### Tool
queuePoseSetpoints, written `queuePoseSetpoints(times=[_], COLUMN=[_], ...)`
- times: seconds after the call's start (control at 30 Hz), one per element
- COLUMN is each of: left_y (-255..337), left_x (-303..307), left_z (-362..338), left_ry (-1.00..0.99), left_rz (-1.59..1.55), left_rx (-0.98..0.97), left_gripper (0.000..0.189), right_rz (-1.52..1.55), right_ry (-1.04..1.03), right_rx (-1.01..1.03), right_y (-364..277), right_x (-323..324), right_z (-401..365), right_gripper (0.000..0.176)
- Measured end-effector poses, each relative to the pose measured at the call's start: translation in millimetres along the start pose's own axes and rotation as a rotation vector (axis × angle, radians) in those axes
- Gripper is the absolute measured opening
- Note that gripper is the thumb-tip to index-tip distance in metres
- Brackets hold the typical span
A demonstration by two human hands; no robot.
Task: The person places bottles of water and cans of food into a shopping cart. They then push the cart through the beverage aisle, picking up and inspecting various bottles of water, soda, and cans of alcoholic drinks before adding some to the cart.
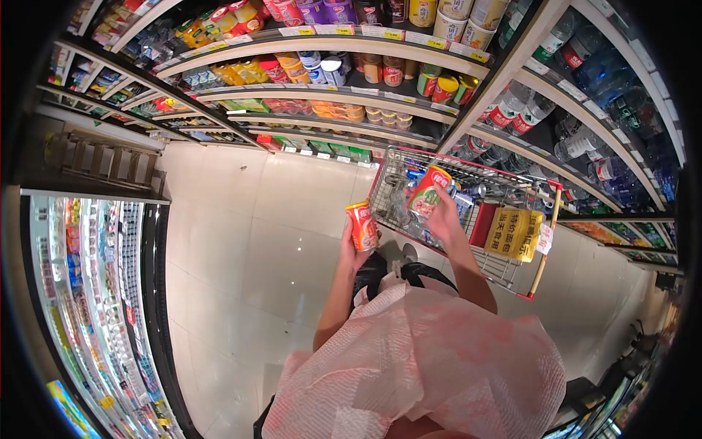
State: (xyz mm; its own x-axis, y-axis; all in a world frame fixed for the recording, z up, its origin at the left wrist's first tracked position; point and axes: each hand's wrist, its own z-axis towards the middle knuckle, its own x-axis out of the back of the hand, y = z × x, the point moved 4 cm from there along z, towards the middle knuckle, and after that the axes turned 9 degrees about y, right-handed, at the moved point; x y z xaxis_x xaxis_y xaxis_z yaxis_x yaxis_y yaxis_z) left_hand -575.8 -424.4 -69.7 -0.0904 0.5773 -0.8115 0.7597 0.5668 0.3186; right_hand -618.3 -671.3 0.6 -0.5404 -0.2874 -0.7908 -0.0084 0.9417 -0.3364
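My left hand (352,252) is wrapped round a red and orange can (362,226), held upright beside the near left side of the shopping cart. A second can (426,194), red and green with a food picture on its label, is gripped in my right hand (444,217) and tilted over the cart. Below it, the wire shopping cart (384,206) holds clear plastic bottles (401,201) and blue-and-silver packs, partly covered by my right hand and the can.
Shelves ahead carry cups, cans and jars (443,89); water bottles (523,117) fill the shelves at right. A yellow sign (515,234) hangs at the cart's handle end. A lit refrigerated case (95,293) stands at left, a wooden step stool (110,164) behind it.
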Motion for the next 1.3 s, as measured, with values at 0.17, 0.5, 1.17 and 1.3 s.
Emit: queuePoseSetpoints(times=[0.17,0.5,1.17,1.3], left_y=[-3.2,17.1,189.0,201.0], left_x=[9.3,-2.3,-32.1,-51.6], left_z=[-25.2,-5.5,189.5,239.6], left_ry=[0.005,0.111,0.010,-0.075], left_rz=[-0.065,0.039,0.330,0.385], left_rx=[-0.188,-0.234,-0.002,-0.005], left_gripper=[0.066,0.062,0.051,0.060], right_rz=[-0.144,-0.596,-0.705,-0.746], right_ry=[0.116,0.022,0.408,0.501], right_rx=[0.013,0.538,1.325,1.271], right_y=[-29.9,-130.5,-237.6,-229.9], right_x=[18.9,-56.9,-84.8,-82.7], right_z=[16.1,73.2,255.0,237.7], right_gripper=[0.033,0.061,0.064,0.068])
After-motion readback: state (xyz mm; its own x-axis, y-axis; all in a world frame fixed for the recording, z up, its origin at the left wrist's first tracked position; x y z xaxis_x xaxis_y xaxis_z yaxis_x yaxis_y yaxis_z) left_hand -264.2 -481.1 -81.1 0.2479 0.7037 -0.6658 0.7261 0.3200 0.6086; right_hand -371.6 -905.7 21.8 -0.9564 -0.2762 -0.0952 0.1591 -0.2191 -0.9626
